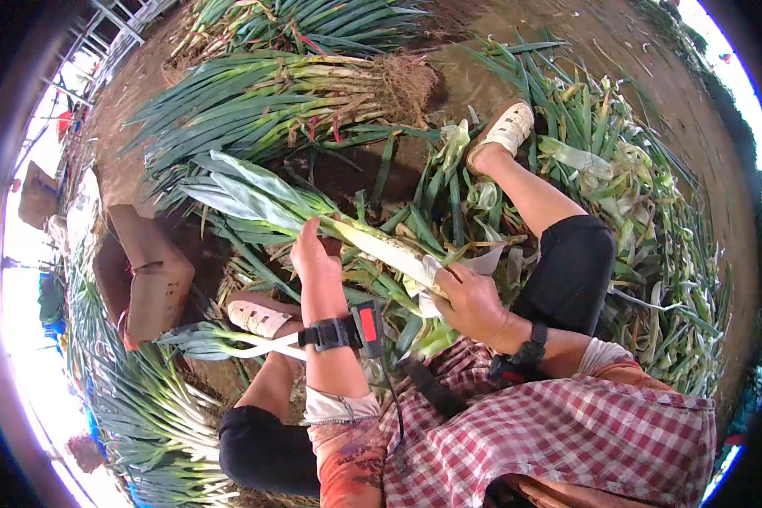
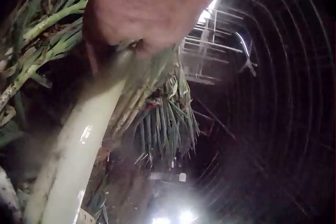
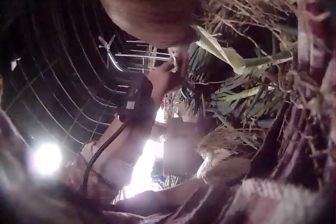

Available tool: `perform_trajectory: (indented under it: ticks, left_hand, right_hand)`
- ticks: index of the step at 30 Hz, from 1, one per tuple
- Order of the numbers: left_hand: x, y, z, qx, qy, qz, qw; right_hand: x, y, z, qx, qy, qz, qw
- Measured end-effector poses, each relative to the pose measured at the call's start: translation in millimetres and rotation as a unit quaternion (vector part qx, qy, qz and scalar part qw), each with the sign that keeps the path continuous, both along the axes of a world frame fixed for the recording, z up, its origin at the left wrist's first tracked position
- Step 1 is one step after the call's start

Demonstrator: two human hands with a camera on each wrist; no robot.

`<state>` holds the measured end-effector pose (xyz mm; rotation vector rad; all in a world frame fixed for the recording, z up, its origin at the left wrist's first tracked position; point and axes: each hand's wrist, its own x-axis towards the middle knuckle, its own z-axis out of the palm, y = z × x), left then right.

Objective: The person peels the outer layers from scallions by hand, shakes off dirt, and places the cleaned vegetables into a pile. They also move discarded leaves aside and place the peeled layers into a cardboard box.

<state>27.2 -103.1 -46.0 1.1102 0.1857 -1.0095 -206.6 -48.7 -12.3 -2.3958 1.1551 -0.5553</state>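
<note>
A long leek lies slantwise across the head view, green leaves at upper left, white stalk at lower right. The left hand grips it where the leaves meet the stalk. Near the white end, the right hand pinches the stalk between thumb and fingers. In the left wrist view the left hand is wrapped round the stalk, which runs down to the lower left. The right wrist view shows the right hand at the top, its fingertips hidden, and the left hand beyond.
Bundled leeks with roots lie at the top. Loose peeled leaves heap at the right and between the feet. A cardboard box stands at left, above a pile of leeks. Several white stalks lie beside the left forearm.
</note>
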Motion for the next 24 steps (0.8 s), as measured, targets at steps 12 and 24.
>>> perform_trajectory:
  ticks: [12, 24]
  left_hand:
    - [-11.5, 39.2, -84.9, 0.053, 0.074, -0.188, 0.978]
    - [-42.9, 59.7, -37.7, 0.003, 0.061, -0.224, 0.973]
  right_hand:
    - [8.9, -15.2, 12.4, 0.485, -0.189, -0.067, 0.851]
    - [4.3, -15.5, 13.1, 0.728, -0.333, -0.082, 0.594]
